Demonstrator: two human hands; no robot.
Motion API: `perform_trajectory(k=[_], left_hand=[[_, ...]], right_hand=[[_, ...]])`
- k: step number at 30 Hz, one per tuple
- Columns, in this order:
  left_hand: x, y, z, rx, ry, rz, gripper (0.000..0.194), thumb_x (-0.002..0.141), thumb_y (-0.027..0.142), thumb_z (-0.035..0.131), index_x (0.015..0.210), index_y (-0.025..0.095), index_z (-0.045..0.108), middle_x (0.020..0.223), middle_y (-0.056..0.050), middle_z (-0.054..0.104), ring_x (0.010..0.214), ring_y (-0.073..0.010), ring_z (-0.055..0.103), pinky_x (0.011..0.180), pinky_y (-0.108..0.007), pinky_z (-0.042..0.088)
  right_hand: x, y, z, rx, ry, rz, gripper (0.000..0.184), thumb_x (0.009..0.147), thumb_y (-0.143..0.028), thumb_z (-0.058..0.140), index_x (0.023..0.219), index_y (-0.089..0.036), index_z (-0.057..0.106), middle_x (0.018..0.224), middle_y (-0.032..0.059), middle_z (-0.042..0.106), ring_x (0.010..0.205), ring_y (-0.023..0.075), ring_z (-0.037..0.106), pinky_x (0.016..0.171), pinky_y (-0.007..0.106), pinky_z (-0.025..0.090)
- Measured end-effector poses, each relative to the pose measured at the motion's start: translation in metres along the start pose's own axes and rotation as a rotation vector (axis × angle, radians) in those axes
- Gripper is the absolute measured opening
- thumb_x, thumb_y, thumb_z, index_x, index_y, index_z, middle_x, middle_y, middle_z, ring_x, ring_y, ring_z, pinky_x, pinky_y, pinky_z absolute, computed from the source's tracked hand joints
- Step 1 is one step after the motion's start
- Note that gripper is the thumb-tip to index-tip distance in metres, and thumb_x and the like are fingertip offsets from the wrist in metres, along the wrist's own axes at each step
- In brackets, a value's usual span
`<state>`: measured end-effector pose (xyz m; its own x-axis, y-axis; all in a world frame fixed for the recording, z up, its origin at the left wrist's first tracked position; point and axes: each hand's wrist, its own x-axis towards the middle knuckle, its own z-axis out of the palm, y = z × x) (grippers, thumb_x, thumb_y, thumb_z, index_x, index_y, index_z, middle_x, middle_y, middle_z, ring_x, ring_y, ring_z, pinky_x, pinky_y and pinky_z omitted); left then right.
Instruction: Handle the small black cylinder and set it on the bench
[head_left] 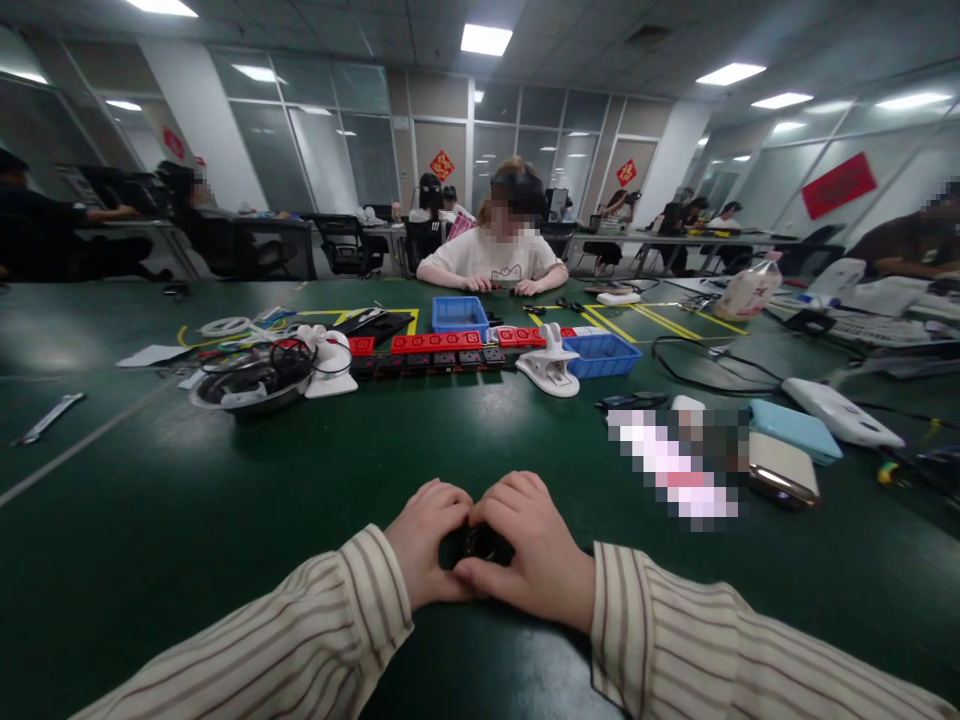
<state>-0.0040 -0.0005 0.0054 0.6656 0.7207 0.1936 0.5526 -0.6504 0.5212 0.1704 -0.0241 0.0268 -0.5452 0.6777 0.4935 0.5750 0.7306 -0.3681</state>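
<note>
My left hand (426,538) and my right hand (534,548) meet low over the green table, fingers curled and fingertips touching. Between them, mostly covered, is a small black object (478,543); its kind cannot be made out. My left hand's fingers close on it from one side. From the other side, my right hand wraps it with the thumb across the front. Both wrists come out of striped cream sleeves.
Ahead stand red and black socket blocks (435,343), blue bins (459,314), a white clip stand (551,362) and a metal bowl (251,390) of cables. A wrench (49,419) lies left, a power bank (784,470) right. A person (491,240) sits opposite.
</note>
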Motion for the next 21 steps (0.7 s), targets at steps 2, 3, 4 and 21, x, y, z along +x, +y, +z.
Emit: perform_trajectory(k=[2,3,4,21], left_hand=[[0.000,-0.001,0.000,-0.007,-0.001,0.009,0.037,0.055,0.034,0.069,0.087,0.020,0.058,0.091,-0.003,0.056,0.089,-0.0222,0.052,0.096,-0.045,0.030],[0.000,-0.001,-0.001,-0.007,-0.003,0.015,0.036,0.054,0.030,0.069,0.088,0.021,0.058,0.092,-0.002,0.056,0.089,-0.0223,0.052,0.096,-0.045,0.030],[0.000,0.000,-0.001,-0.004,-0.005,0.022,0.036,0.054,0.028,0.068,0.088,0.021,0.059,0.092,-0.002,0.056,0.089,-0.0224,0.052,0.096,-0.045,0.030],[-0.005,0.018,0.002,0.175,0.172,-0.060,0.060,0.046,0.051,0.071,0.091,0.017,0.051,0.088,-0.004,0.054,0.087,-0.0264,0.052,0.096,-0.055,0.028]], right_hand=[[0.001,0.000,-0.001,0.005,-0.003,-0.029,0.023,0.076,-0.039,0.056,0.083,-0.017,0.057,0.077,0.0040,0.055,0.076,0.0186,0.044,0.072,0.034,0.033],[0.001,0.000,-0.001,0.014,-0.002,-0.047,0.020,0.076,-0.035,0.055,0.085,-0.018,0.058,0.078,0.0041,0.056,0.076,0.0184,0.044,0.072,0.034,0.034],[0.001,-0.001,-0.002,0.028,-0.001,-0.065,0.017,0.075,-0.030,0.053,0.087,-0.018,0.059,0.080,0.0042,0.057,0.077,0.0183,0.045,0.072,0.034,0.034],[-0.004,-0.011,-0.005,0.093,0.108,0.036,0.034,0.080,-0.046,0.043,0.093,-0.015,0.050,0.086,0.0074,0.054,0.080,0.0209,0.046,0.074,0.037,0.036]])
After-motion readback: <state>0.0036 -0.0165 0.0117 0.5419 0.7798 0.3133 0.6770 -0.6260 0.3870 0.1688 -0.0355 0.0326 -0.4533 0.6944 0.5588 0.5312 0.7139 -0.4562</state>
